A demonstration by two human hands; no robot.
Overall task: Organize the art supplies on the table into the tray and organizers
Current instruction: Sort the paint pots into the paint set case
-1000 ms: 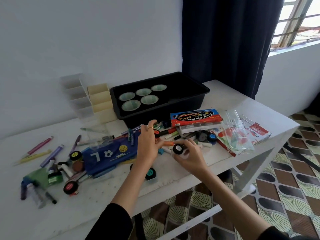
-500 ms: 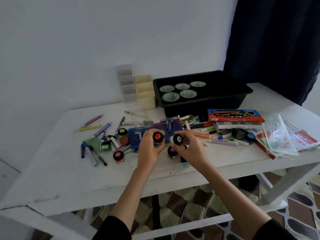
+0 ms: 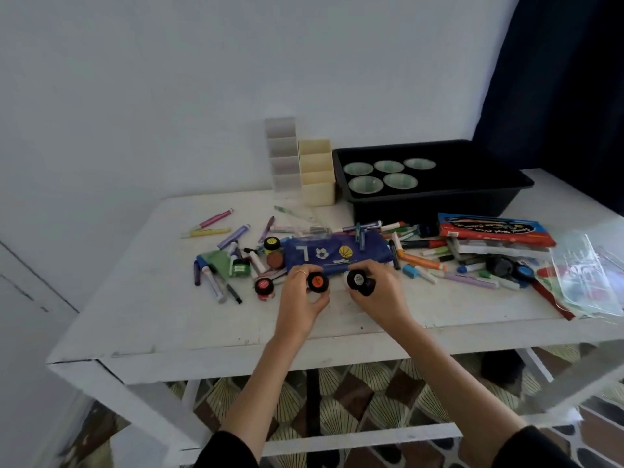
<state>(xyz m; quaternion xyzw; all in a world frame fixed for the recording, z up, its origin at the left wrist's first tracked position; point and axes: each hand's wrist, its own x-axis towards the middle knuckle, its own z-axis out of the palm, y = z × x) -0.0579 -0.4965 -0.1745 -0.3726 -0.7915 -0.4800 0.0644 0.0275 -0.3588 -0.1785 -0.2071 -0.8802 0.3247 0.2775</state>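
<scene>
My left hand [image 3: 300, 305] grips a small paint jar with an orange-labelled black lid [image 3: 317, 282]. My right hand [image 3: 381, 295] holds a white-labelled paint jar [image 3: 357, 279], with a second dark jar [image 3: 368, 286] tucked against it. Both hands hover just above the table's front middle, before a blue pencil pouch [image 3: 334, 253]. More paint jars [image 3: 264, 287] lie left of my hands. Markers and pens [image 3: 233, 236] are scattered across the white table [image 3: 169, 319]. A black tray [image 3: 435, 190] holding several green-white cups [image 3: 365, 184] stands at the back, next to cream [image 3: 317, 172] and clear [image 3: 283, 157] organizers.
A red and blue pencil box [image 3: 493, 229] lies right of the pouch, over a pile of markers. Clear plastic packaging [image 3: 587, 275] sits at the table's right edge. A dark curtain [image 3: 560, 79] hangs at the back right. A white wall runs behind the table.
My left hand has picked up the orange-lidded jar from the pile. My right hand has gathered a second jar. The view swung left and pulled back from the table.
</scene>
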